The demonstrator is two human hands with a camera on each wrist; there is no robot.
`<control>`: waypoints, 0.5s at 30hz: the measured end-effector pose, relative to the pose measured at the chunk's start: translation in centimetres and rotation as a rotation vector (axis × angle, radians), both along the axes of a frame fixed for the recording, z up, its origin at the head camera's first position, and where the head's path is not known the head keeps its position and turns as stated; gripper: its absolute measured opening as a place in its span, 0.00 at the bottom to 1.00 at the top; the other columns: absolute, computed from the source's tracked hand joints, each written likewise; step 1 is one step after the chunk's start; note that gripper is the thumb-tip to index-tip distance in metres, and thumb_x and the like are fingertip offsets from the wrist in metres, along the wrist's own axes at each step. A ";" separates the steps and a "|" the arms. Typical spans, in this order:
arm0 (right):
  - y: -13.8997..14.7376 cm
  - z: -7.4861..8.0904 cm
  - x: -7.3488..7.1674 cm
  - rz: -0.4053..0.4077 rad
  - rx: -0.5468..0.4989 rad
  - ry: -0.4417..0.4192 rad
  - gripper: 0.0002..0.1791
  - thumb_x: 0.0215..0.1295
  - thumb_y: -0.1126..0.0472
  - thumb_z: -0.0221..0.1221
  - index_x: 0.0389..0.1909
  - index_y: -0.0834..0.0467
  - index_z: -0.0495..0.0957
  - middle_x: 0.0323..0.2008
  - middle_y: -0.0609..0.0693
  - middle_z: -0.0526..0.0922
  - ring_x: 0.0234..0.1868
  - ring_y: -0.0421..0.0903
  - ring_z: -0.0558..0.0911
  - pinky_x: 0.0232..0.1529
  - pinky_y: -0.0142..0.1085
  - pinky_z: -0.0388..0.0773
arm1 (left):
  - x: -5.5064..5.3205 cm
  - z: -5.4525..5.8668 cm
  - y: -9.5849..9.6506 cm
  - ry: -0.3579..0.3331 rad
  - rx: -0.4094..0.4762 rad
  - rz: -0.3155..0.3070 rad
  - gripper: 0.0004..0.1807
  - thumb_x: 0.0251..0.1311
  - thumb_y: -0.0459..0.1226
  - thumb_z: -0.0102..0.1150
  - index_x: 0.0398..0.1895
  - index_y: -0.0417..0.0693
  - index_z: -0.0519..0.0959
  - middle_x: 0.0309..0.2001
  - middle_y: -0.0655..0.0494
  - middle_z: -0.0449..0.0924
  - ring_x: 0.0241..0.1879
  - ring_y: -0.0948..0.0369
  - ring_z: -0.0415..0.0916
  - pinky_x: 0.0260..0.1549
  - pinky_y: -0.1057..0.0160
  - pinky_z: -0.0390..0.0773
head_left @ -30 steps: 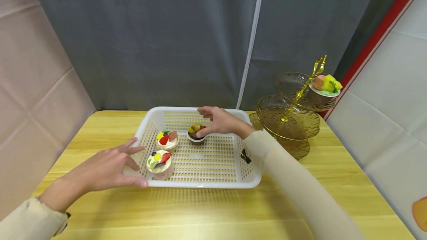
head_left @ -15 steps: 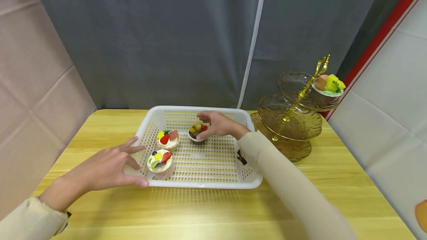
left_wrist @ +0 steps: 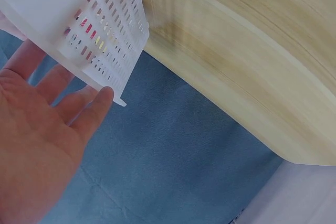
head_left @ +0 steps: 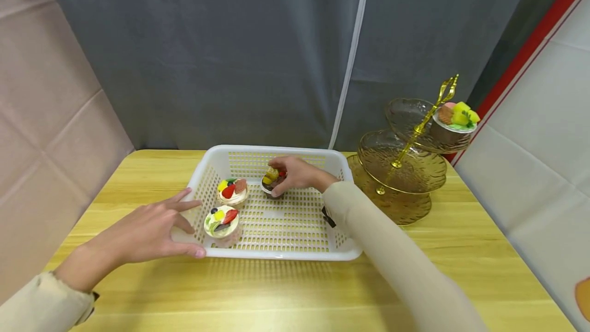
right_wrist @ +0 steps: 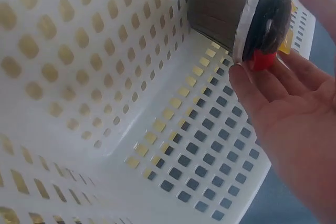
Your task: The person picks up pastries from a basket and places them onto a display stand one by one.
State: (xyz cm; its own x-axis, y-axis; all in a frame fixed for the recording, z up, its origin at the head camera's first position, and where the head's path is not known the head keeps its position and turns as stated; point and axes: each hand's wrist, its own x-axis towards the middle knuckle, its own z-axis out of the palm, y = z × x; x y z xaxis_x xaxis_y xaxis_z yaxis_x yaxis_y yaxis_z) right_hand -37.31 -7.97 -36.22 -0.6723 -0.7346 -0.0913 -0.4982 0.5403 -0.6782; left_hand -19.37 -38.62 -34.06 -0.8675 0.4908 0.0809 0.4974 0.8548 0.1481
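Note:
A white plastic basket [head_left: 276, 255] stands on the wooden table. My left hand [head_left: 149, 232] rests at its left front corner, fingers spread along the rim and thumb tip at the front edge. Inside the basket, my right hand [head_left: 299, 174] holds a chocolate cupcake [right_wrist: 220, 9] in a brown cup, with fingers and thumb round its rim; the palm side hides part of the fruit topping. Two cream cupcakes sit at the basket's left: one with a strawberry and cookie [head_left: 232, 194], the other, nearer, with strawberry and kiwi [head_left: 222, 225].
At the right stands a tiered amber glass stand [head_left: 403, 170] with a gold handle. A fruit-topped cupcake [head_left: 451, 124] sits on its top tier. A grey curtain [head_left: 207, 65] hangs behind the table [head_left: 258, 296], with pale walls on either side.
My right hand has lowered slightly and its fingers have closed in round the chocolate cupcake. The left hand stays at the basket's corner. The head view has shifted a little.

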 end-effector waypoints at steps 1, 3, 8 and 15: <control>-0.1 0.0 0.0 -0.002 0.007 0.006 0.46 0.54 0.62 0.73 0.73 0.64 0.62 0.70 0.59 0.68 0.66 0.52 0.72 0.65 0.40 0.68 | 0.0 0.0 0.0 0.000 0.001 -0.001 0.33 0.46 0.73 0.60 0.31 0.57 0.90 0.60 0.48 0.79 0.69 0.38 0.62 0.47 0.41 0.78; -0.3 0.0 0.1 -0.008 0.022 0.010 0.46 0.54 0.64 0.73 0.73 0.64 0.62 0.70 0.59 0.68 0.65 0.52 0.73 0.64 0.40 0.68 | 0.0 0.0 0.0 0.002 0.002 -0.001 0.33 0.46 0.73 0.60 0.31 0.57 0.90 0.60 0.49 0.79 0.69 0.38 0.62 0.47 0.41 0.78; -0.5 -0.2 0.2 -0.031 0.078 0.019 0.45 0.54 0.65 0.73 0.72 0.63 0.63 0.67 0.58 0.71 0.62 0.50 0.74 0.63 0.40 0.69 | 0.0 0.0 -0.1 0.004 0.004 0.001 0.32 0.46 0.73 0.60 0.31 0.57 0.90 0.60 0.48 0.79 0.69 0.38 0.62 0.46 0.41 0.78; -0.8 -0.5 0.3 -0.057 0.094 0.012 0.44 0.53 0.66 0.73 0.72 0.62 0.64 0.64 0.56 0.73 0.60 0.50 0.76 0.61 0.41 0.71 | 0.0 -0.1 -0.1 0.010 0.007 -0.005 0.32 0.47 0.73 0.60 0.30 0.57 0.90 0.60 0.48 0.79 0.69 0.38 0.62 0.46 0.41 0.78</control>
State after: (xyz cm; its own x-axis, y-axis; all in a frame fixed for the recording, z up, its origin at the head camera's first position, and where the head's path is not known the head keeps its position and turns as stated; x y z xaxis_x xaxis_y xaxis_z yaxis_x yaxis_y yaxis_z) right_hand -36.98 -8.80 -36.74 -0.7142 -0.6838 -0.1495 -0.4728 0.6289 -0.6172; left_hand -19.35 -38.68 -34.12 -0.8643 0.4944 0.0927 0.5030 0.8513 0.1491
